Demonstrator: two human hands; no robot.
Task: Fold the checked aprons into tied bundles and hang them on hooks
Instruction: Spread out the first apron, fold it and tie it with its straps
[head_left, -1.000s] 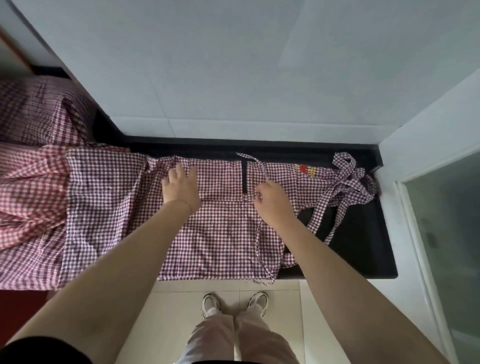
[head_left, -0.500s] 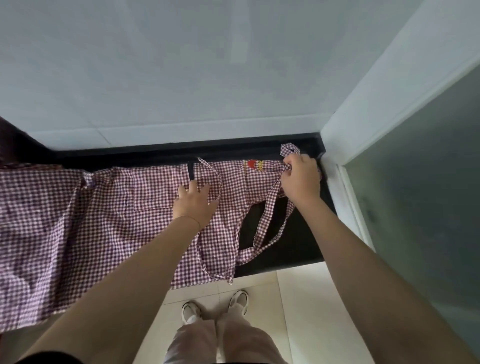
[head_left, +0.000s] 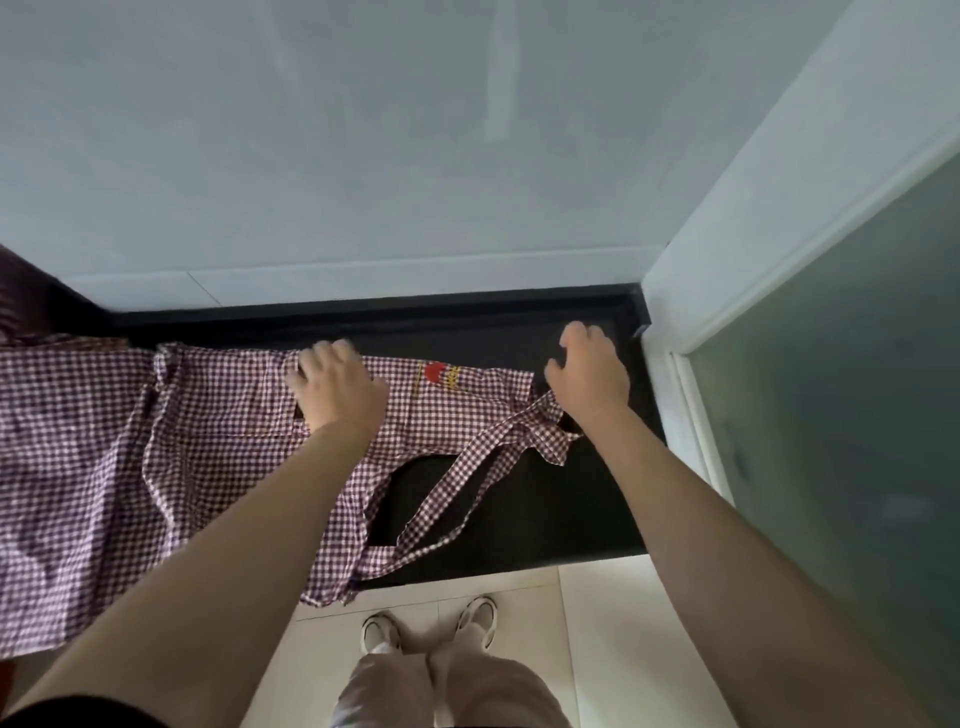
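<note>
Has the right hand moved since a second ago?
Yes. The right hand has gone from the apron's middle out to the black counter's right end, pulling the strap.

Soft, even daylight fills the view, without hard glare. The pale wall (head_left: 363, 156) shows faint vertical streaks of sheen, and the black counter (head_left: 571, 493) stays dark and nearly featureless. Shadows are weak (only a dim one under the right hand (head_left: 589, 376) at the counter's far right corner). Wide-angle distortion bends straight lines near the edges. The forearms at the bottom look soft and slightly blurred.
</note>
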